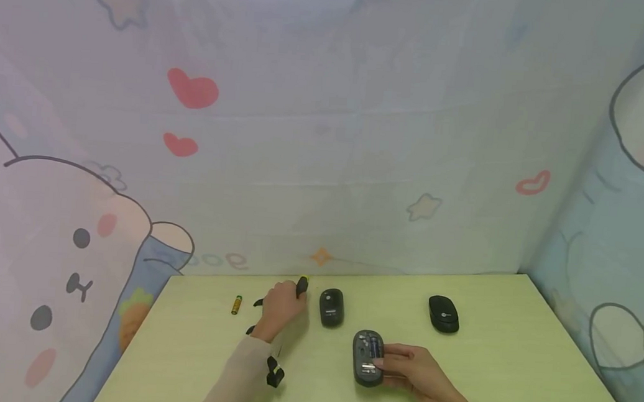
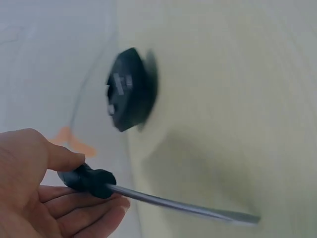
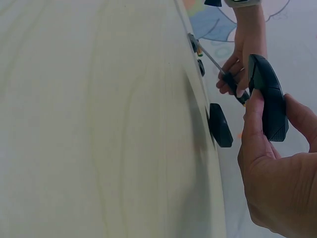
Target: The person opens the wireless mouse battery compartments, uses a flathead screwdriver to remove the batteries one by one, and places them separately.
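My left hand (image 1: 280, 310) grips the dark handle of a flat-tipped screwdriver (image 2: 183, 205) at the far middle of the table; its metal shaft sticks out past the fingers. In the left wrist view the thumb lies along the top of the handle. Nearer the front, my right hand (image 1: 413, 372) holds a dark computer mouse (image 1: 368, 359) by its right side, underside up. The mouse's battery bay shows uncovered, with a dark battery (image 1: 375, 347) in it. From the right wrist view the same mouse appears edge-on, pinched between thumb and fingers.
One black mouse (image 1: 331, 307) sits just right of my left hand, another (image 1: 443, 314) at the back right. A small green-and-gold battery (image 1: 237, 305) lies to the left. Small black pieces (image 1: 250, 330) peek out beside the left wrist. A printed cloth wall (image 1: 299, 212) borders the table's back edge.
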{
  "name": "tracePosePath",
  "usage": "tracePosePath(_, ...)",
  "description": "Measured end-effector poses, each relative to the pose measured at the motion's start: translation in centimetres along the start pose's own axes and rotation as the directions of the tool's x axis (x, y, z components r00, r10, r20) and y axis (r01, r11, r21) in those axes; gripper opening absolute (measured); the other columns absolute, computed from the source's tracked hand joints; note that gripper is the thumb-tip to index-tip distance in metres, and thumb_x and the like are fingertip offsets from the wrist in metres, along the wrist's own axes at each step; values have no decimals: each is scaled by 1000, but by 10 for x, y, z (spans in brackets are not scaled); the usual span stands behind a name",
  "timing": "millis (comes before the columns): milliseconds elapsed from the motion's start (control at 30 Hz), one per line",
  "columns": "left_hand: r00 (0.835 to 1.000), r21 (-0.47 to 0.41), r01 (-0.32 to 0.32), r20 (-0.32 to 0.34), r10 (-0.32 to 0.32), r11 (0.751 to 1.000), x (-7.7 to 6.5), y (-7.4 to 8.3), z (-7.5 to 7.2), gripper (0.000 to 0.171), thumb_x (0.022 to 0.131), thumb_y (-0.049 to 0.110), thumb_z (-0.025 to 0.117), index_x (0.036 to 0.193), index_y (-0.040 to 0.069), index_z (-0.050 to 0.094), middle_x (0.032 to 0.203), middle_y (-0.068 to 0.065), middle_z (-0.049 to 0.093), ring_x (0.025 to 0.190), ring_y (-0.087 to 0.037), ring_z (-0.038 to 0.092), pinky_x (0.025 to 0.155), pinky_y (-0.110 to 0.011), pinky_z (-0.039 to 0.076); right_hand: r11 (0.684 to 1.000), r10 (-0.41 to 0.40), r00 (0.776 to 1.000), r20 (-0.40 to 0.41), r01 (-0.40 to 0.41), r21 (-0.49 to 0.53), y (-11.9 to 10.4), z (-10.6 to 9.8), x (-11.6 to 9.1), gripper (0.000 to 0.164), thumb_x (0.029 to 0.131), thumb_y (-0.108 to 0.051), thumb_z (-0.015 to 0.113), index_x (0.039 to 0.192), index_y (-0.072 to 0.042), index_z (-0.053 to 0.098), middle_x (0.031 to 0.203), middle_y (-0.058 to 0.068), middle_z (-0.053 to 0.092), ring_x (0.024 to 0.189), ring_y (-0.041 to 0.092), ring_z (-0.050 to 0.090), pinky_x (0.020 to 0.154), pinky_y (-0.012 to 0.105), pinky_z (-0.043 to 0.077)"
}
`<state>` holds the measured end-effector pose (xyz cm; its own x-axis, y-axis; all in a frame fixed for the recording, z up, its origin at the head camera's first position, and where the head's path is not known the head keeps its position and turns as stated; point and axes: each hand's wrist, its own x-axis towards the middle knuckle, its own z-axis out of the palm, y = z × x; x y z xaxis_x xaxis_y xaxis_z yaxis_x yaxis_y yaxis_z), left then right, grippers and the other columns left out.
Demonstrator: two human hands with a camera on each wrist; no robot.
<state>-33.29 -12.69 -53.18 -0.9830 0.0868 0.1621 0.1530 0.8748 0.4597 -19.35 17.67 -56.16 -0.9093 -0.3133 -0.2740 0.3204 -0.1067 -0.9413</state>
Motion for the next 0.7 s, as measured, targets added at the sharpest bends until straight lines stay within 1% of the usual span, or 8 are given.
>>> tracePosePath(100, 1000, -87, -8, -2, 7, 996, -3, 2, -9, 34, 96, 19, 68, 65, 9, 59, 57, -1, 53, 48, -15, 45, 44, -26, 33, 1000, -5, 1000, 8, 5, 4, 1, 0, 1, 71, 95, -19, 78, 147, 18, 46, 126, 15, 76, 104, 18, 78, 91, 35, 66)
tracePosePath(200, 1000, -168, -13, 18, 16, 986, -6, 3, -18, 28, 97, 19, 69, 73, 4, 71, 58, -2, 62, 48, -13, 50, 45, -24, 37, 1000, -9, 1000, 12, 9, 6, 2, 1, 1, 71, 96, -19, 78, 147, 19, 45, 125, 15, 76, 104, 18, 78, 92, 35, 66)
tracePosePath(300, 999, -227, -5, 40, 14, 974, -8, 3, -25, 24, 98, 20, 70, 90, -1, 79, 69, -8, 74, 55, -14, 62, 50, -26, 48, 1000, -10, 1000, 14, 10, 5, 2, 1, 2, 71, 96, -19, 78, 147, 19, 45, 125, 15, 76, 105, 19, 78, 92, 35, 66)
tracePosePath(400, 998, -278, 10, 55, 6, 960, -10, 4, -33, 27, 99, 21, 71, 104, -5, 79, 88, -15, 81, 73, -22, 75, 64, -34, 62, 1000, -8, 1000, 16, 8, 5, 3, 2, 2, 70, 96, -19, 77, 147, 18, 46, 125, 15, 76, 104, 18, 78, 92, 35, 66)
tracePosePath(467, 998, -320, 29, 69, -7, 947, -12, 4, -39, 29, 100, 22, 72, 110, -5, 78, 99, -19, 81, 87, -28, 79, 76, -41, 66, 1000, -6, 1000, 19, 6, 7, 3, 3, 2, 69, 96, -19, 77, 147, 17, 47, 125, 15, 76, 105, 18, 78, 92, 34, 66)
tracePosePath(533, 996, -368, 45, 90, -12, 929, -14, 5, -44, 30, 100, 22, 72, 114, -5, 76, 106, -21, 80, 94, -31, 80, 83, -45, 67, 1000, -7, 1000, 22, 7, 8, 4, 3, 2, 68, 97, -18, 77, 147, 17, 47, 125, 15, 76, 104, 18, 78, 92, 34, 66)
tracePosePath(600, 993, -424, 59, 117, -10, 904, -15, 5, -50, 31, 101, 22, 71, 117, -5, 75, 109, -21, 80, 95, -31, 80, 86, -45, 67, 1000, -9, 1000, 26, 9, 9, 4, 4, 3, 68, 97, -18, 77, 146, 18, 47, 125, 15, 76, 105, 18, 78, 92, 34, 66)
tracePosePath(700, 989, -502, 66, 148, 11, 863, -18, 7, -57, 32, 101, 20, 71, 122, -5, 74, 111, -21, 79, 93, -28, 80, 91, -47, 66, 1000, -11, 1000, 27, 11, 10, 5, 5, 3, 68, 96, -18, 77, 146, 18, 47, 125, 15, 76, 105, 19, 78, 92, 35, 66)
